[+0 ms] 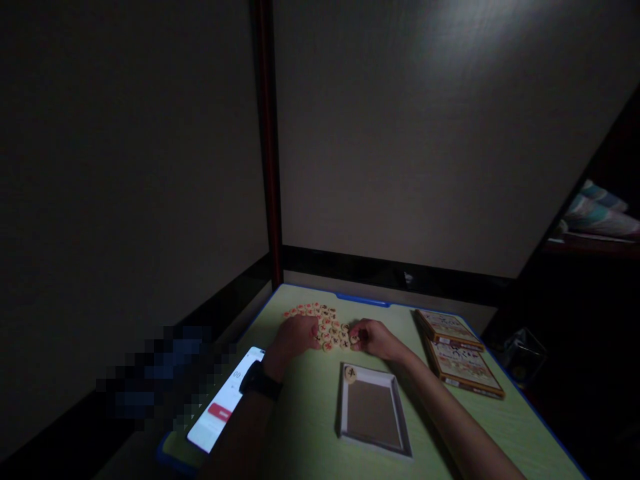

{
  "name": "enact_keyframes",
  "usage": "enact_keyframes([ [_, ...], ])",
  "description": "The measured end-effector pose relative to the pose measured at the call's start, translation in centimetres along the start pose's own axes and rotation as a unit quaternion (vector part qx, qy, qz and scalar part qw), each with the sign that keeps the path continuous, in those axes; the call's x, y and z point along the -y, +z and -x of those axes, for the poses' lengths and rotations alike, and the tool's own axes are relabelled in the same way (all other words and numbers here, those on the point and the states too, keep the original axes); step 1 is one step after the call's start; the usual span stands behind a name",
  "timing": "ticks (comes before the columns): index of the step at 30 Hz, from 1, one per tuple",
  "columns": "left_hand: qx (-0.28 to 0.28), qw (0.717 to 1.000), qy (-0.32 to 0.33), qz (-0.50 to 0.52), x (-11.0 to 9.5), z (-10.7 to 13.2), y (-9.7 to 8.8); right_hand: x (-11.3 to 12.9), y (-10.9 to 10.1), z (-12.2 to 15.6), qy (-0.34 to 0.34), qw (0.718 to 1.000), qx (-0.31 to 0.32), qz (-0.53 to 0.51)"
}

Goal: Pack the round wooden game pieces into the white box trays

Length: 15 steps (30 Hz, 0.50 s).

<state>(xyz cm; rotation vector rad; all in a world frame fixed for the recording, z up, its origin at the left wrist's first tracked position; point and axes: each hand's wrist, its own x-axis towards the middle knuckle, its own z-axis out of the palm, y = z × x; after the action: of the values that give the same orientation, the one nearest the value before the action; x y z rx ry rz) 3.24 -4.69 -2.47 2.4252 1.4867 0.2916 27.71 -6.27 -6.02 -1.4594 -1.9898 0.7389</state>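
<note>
Round wooden Chinese chess pieces (330, 331) with red and black characters lie in a loose cluster on the green table (300, 427). My left hand (297, 335) is at the cluster's left side, fingers curled, with a piece at its fingertips; the back of the hand hides part of the grip. On the right side, my right hand (376, 339) pinches a piece between thumb and fingers. Nearer to me stands a shallow open box tray (406, 437) with a single piece (351, 374) in its far left corner.
A lit phone (225, 400) lies beside my left wrist, which wears a black watch (260, 381). Two printed boxes (467, 363) rest along the table's right side. Walls (395, 147) rise behind the table's far and left edges. A blue handle (363, 301) is on the far edge.
</note>
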Motion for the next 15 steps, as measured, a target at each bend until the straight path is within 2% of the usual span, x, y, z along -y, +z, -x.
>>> enact_keyframes([
  [6, 0.015, 1.000, 0.000, -0.002, -0.1, 0.0, 0.0, -0.1, -0.1, 0.0, -0.001, 1.000, 0.009, -0.005],
  [15, 0.016, 1.000, -0.020, 0.004, 0.2, -0.5, 1.2, 0.0, 0.0, 0.0, -0.003, 1.000, 0.006, -0.007],
])
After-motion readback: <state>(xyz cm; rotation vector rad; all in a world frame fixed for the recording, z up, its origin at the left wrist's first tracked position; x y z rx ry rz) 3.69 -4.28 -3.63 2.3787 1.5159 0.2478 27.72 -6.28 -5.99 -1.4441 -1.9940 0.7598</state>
